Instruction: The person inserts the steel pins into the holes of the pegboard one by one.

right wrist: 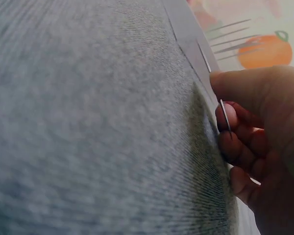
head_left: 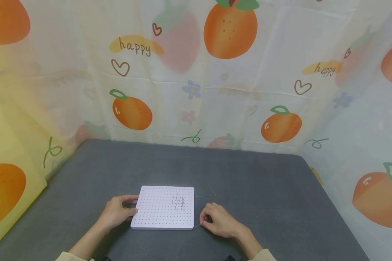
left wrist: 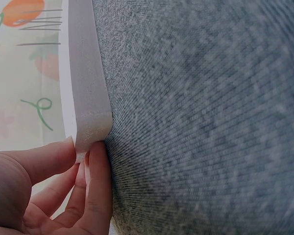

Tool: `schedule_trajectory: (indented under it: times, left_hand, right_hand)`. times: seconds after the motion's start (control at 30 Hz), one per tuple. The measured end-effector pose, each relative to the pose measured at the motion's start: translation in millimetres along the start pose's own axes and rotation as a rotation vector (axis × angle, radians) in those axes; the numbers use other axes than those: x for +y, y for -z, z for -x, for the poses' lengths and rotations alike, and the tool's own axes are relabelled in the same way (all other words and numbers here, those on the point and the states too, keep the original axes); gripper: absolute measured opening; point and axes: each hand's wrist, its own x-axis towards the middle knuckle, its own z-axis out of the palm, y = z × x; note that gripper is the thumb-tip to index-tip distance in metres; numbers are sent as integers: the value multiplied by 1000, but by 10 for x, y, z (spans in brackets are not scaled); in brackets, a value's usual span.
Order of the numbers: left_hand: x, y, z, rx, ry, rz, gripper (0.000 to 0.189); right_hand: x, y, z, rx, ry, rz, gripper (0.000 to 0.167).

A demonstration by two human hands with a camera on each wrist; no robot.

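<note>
A white pegboard (head_left: 151, 208) with rows of small holes lies flat on the dark table. Several thin metal pins (head_left: 178, 200) stand upright in its right part. My left hand (head_left: 115, 211) holds the board's left edge, the thumb against its edge and the fingers beside it, as the left wrist view shows at the board's corner (left wrist: 90, 98). Just right of the board, my right hand (head_left: 220, 220) pinches a thin metal pin (right wrist: 226, 115) between thumb and fingers. One end of that pin sticks out toward the board; its middle is hidden by the thumb.
Two loose pins lie right of the board: a level one (head_left: 204, 196) and a slanted one (head_left: 212, 189). A grey cloth-like surface covers the table (head_left: 264, 188). Behind it hangs a curtain (head_left: 215, 90) printed with oranges.
</note>
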Motion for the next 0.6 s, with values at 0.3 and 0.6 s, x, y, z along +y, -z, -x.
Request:
schedule_trajectory:
  times: [0.3, 0.6]
  left_hand:
    - [-6, 8, -6, -12, 0, 4, 44]
    - [-1, 2, -7, -12, 16, 1, 43]
  right_hand:
    - [19, 37, 2, 14, -23, -127, 11]
    - [-25, 74, -23, 16, -94, -200, 11]
